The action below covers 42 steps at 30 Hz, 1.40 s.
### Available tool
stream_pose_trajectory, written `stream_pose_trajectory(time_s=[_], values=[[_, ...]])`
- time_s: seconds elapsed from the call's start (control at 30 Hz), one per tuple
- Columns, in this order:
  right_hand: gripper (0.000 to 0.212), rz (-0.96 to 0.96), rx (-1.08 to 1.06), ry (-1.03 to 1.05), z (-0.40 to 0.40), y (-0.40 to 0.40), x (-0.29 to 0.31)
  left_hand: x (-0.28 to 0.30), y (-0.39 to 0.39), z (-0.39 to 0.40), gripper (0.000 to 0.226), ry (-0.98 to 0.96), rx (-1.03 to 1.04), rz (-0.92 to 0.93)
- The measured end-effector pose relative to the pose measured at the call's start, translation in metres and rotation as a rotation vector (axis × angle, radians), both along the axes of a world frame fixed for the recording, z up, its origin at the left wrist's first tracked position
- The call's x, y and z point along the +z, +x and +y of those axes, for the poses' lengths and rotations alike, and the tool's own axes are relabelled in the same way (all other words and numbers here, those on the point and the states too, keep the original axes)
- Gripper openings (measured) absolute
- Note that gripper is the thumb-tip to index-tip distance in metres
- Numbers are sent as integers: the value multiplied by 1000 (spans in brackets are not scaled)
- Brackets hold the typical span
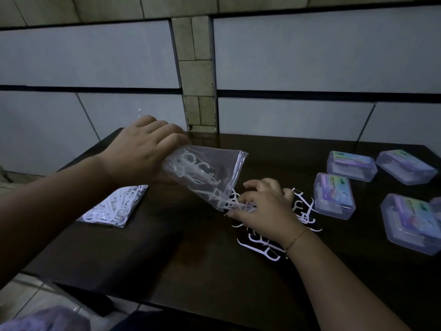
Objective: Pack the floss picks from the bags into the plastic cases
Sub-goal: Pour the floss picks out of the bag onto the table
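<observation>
Left hand (140, 149) grips tilted clear plastic bag (210, 173); right hand (265, 206), fingers curled, apparently rakes white floss picks (257, 242) out; loose picks may slide off the dark table (191, 259)

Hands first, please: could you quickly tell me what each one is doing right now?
Left hand: grips the clear bag, tipped mouth-down.
Right hand: fingers curled into the floss picks at the bag's mouth; a firm hold cannot be told.
</observation>
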State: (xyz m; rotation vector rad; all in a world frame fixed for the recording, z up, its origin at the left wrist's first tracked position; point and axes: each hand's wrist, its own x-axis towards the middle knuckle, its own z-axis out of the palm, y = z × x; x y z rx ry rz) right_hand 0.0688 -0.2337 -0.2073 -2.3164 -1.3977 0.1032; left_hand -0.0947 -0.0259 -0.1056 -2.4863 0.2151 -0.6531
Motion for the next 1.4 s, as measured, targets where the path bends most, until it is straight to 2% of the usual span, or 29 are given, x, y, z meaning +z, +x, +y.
stream_pose_trajectory(time_s=[0.07, 0.23, 0.33, 0.5, 0.63, 0.9, 1.17, 1.4], values=[[33, 10, -18, 3, -1, 3, 0, 2, 0, 0, 63, 3, 8, 4], [26, -5, -114, -78, -8, 14, 5, 7, -4, 5, 66, -10, 26, 12], [32, -1, -151, -51, -9, 13, 6, 7, -5, 8, 65, 11, 34, 4], [45, 20, -96, 54, -4, 2, 6, 7, -5, 5, 65, 0, 9, 0], [38, 56, -64, 151, 0, -5, 3, 4, -3, 1, 64, -11, -20, 2], [17, 117, -131, 327, 6, -5, 1, -3, 5, 3, 61, 29, -47, 44], [6, 179, -198, 332, 5, -2, 5, 13, 9, 0, 55, 88, -86, 140], [10, 268, -170, 299, 5, 1, 4, 15, 12, -2, 57, 67, -46, 148]])
